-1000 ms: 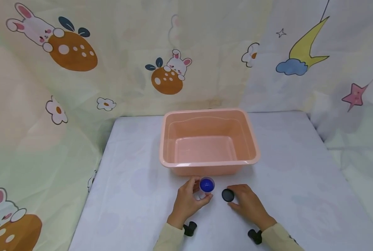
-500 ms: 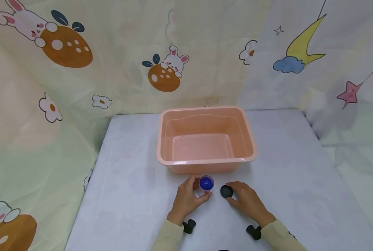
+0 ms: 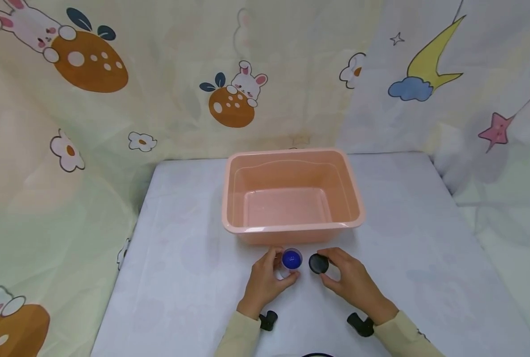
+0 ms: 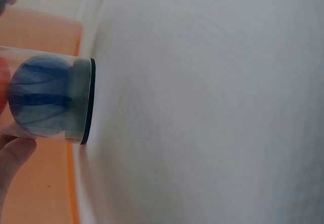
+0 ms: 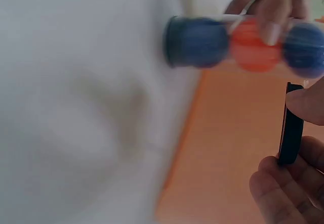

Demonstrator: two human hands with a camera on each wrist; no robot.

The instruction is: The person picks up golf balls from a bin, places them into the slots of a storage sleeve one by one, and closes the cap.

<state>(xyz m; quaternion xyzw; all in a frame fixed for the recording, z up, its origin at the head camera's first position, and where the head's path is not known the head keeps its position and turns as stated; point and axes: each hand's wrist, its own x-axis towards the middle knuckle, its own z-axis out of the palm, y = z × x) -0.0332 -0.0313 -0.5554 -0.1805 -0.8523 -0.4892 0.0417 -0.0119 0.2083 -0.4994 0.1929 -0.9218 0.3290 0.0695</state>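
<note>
My left hand (image 3: 266, 282) grips a clear tube (image 3: 292, 259), which stands upright just above or on the table, I cannot tell which. Stacked inside are a blue ball (image 5: 305, 48) on top, an orange ball (image 5: 253, 51) in the middle and another blue ball (image 4: 40, 95) below. A dark cap (image 4: 86, 102) closes the tube's lower end; its top is uncovered. Between thumb and fingers my right hand (image 3: 354, 282) pinches a round black lid (image 3: 319, 264) by its edge. That lid is level with the tube's mouth, to its right and apart from it.
A pink plastic basin (image 3: 293, 229) stands right behind both hands, with nothing seen inside. The white cloth-covered table (image 3: 180, 223) extends to both sides. A printed fabric backdrop (image 3: 166, 74) rises behind and at the sides. Black wrist mounts (image 3: 360, 325) sit at the wrists.
My right hand has brought the black lid upward and slightly left, nearer the tube's mouth. The left hand and tube have stayed about in place, while the head view has shifted a little.
</note>
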